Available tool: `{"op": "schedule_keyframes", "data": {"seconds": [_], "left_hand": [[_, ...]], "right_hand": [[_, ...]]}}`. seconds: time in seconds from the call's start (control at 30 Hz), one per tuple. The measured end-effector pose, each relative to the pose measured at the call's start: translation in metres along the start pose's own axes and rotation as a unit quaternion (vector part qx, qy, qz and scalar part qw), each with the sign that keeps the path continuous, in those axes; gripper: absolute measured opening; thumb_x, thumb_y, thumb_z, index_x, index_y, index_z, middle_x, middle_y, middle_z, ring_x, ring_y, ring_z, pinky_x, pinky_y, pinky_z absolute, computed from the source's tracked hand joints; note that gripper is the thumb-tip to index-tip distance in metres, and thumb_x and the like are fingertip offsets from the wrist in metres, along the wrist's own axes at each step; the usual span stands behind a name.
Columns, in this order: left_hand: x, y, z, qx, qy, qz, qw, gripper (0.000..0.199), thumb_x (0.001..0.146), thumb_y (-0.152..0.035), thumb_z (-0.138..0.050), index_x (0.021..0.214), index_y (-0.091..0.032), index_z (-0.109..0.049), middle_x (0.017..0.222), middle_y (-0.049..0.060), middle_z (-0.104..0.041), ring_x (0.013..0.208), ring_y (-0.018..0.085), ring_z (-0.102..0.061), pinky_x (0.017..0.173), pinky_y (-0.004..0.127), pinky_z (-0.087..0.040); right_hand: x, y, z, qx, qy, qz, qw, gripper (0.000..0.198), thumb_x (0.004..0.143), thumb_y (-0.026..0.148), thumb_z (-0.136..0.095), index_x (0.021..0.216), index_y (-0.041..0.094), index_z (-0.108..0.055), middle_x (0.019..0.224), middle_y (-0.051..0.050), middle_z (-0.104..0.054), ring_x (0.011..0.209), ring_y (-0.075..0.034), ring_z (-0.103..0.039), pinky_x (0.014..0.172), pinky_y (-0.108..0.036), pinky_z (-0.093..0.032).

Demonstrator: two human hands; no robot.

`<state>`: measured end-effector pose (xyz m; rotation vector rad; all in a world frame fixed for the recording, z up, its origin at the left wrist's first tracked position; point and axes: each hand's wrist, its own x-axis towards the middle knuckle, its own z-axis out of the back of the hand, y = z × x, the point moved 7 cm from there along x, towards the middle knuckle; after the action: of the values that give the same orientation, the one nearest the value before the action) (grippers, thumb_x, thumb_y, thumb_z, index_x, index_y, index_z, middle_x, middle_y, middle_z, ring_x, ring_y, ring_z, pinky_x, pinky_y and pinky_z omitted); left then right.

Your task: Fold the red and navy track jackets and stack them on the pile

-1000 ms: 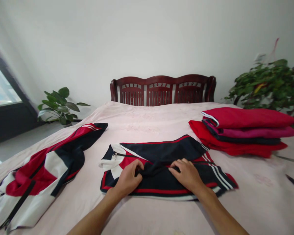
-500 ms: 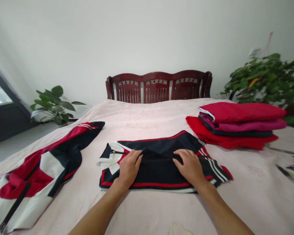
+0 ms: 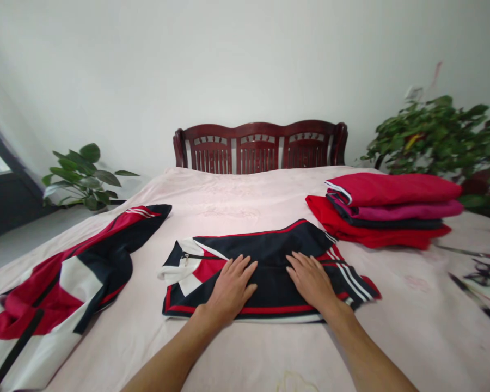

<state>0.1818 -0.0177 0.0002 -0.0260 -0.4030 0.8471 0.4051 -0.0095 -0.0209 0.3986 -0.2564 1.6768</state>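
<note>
A navy, red and white zip jacket [image 3: 265, 245] lies folded into a long flat shape on the pink bedsheet [image 3: 224, 201]. Its white collar and zip pull point left, and its striped cuffs point right. My left hand [image 3: 232, 288] rests on the jacket near the collar end, fingers stretched out. Farther right, my right hand [image 3: 310, 277] lies flat on the dark fabric, fingers extended. A second jacket [image 3: 85, 272] in the same colours lies loosely on the left side of the bed, touched by neither hand.
At the right stands a stack of folded red, magenta and dark clothes [image 3: 392, 190]. Past it lie a dark, thin object [image 3: 477, 305] and tangled black glasses or cord [image 3: 484, 272]. A wooden headboard [image 3: 259, 147] is behind, with plants [image 3: 84, 171] on both sides.
Both hands have gone from bent fingers pinching the cloth to flat, stretched fingers on the jacket. The raised fold between them has flattened. The left hand has shifted right.
</note>
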Motion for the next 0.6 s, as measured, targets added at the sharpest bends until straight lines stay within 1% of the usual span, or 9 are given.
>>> {"op": "schedule_keyframes", "data": {"seconds": [0.07,0.13,0.17,0.23,0.27,0.33,0.4,0.5,0.6], "left_hand": [[0.000,-0.001,-0.013,0.014,0.029,0.016,0.999,0.057,0.097,-0.037,-0.050,0.151,-0.027,-0.038,0.158,0.008,-0.041,0.147,0.028,-0.033,0.120,0.052,-0.028],[0.000,0.001,-0.021,0.029,0.033,0.031,0.999,0.059,0.097,-0.039,-0.050,0.153,-0.028,-0.036,0.160,0.008,-0.037,0.148,0.029,-0.032,0.120,0.053,-0.027],[0.000,0.003,-0.023,0.034,0.031,0.037,0.998,0.059,0.097,-0.040,-0.050,0.153,-0.028,-0.036,0.161,0.008,-0.036,0.148,0.029,-0.031,0.120,0.053,-0.027],[-0.002,0.006,-0.024,0.043,0.026,0.053,0.997,0.060,0.096,-0.041,-0.051,0.153,-0.028,-0.037,0.161,0.008,-0.034,0.149,0.030,-0.030,0.119,0.055,-0.028],[-0.002,0.008,-0.024,0.047,0.025,0.061,0.997,0.060,0.096,-0.042,-0.052,0.152,-0.027,-0.038,0.161,0.009,-0.034,0.149,0.031,-0.030,0.118,0.055,-0.028],[-0.003,0.010,-0.023,0.050,0.024,0.075,0.996,0.061,0.095,-0.044,-0.053,0.152,-0.027,-0.039,0.161,0.009,-0.035,0.149,0.032,-0.029,0.118,0.057,-0.028],[-0.003,0.010,-0.022,0.048,0.019,0.085,0.995,0.060,0.094,-0.044,-0.054,0.151,-0.028,-0.041,0.160,0.009,-0.036,0.149,0.033,-0.029,0.118,0.057,-0.028],[-0.003,0.011,-0.020,0.037,0.008,0.096,0.995,0.057,0.094,-0.043,-0.056,0.148,-0.028,-0.045,0.159,0.009,-0.038,0.147,0.033,-0.032,0.117,0.057,-0.029],[-0.004,0.014,-0.021,-0.005,-0.002,0.102,0.995,0.050,0.096,-0.040,-0.053,0.144,-0.028,-0.050,0.158,0.007,-0.041,0.147,0.032,-0.033,0.118,0.056,-0.029]], "right_hand": [[-0.001,-0.002,0.002,-0.004,0.009,0.001,1.000,0.043,0.100,0.037,-0.039,0.132,0.020,-0.062,0.141,-0.010,-0.060,0.132,-0.027,-0.051,0.114,-0.051,-0.031],[-0.001,-0.013,0.008,-0.031,0.009,-0.012,0.999,0.044,0.099,0.039,-0.039,0.130,0.019,-0.063,0.139,-0.011,-0.061,0.133,-0.029,-0.050,0.115,-0.052,-0.027],[-0.002,-0.022,0.012,-0.048,0.005,-0.028,0.998,0.045,0.099,0.040,-0.039,0.129,0.018,-0.064,0.138,-0.012,-0.062,0.133,-0.030,-0.050,0.116,-0.054,-0.026],[-0.003,-0.045,0.021,-0.074,0.000,-0.086,0.994,0.046,0.099,0.041,-0.039,0.128,0.016,-0.064,0.137,-0.013,-0.062,0.131,-0.033,-0.050,0.114,-0.057,-0.025],[-0.004,-0.059,0.024,-0.076,0.003,-0.122,0.990,0.047,0.098,0.041,-0.038,0.129,0.016,-0.064,0.136,-0.014,-0.062,0.129,-0.033,-0.052,0.112,-0.058,-0.028],[-0.006,-0.081,0.027,-0.050,0.015,-0.185,0.981,0.049,0.098,0.041,-0.036,0.130,0.016,-0.062,0.133,-0.015,-0.064,0.123,-0.033,-0.057,0.105,-0.056,-0.037],[-0.008,-0.094,0.029,0.003,0.021,-0.218,0.976,0.051,0.097,0.043,-0.032,0.129,0.018,-0.064,0.129,-0.016,-0.066,0.117,-0.033,-0.061,0.096,-0.051,-0.045],[-0.010,-0.107,0.029,0.063,0.014,-0.267,0.961,0.054,0.096,0.047,-0.029,0.124,0.022,-0.068,0.124,-0.017,-0.068,0.110,-0.034,-0.064,0.086,-0.050,-0.050],[-0.010,-0.125,0.026,0.074,0.003,-0.335,0.940,0.054,0.092,0.050,-0.033,0.125,0.024,-0.067,0.114,-0.018,-0.071,0.098,-0.034,-0.068,0.080,-0.050,-0.051]]}}
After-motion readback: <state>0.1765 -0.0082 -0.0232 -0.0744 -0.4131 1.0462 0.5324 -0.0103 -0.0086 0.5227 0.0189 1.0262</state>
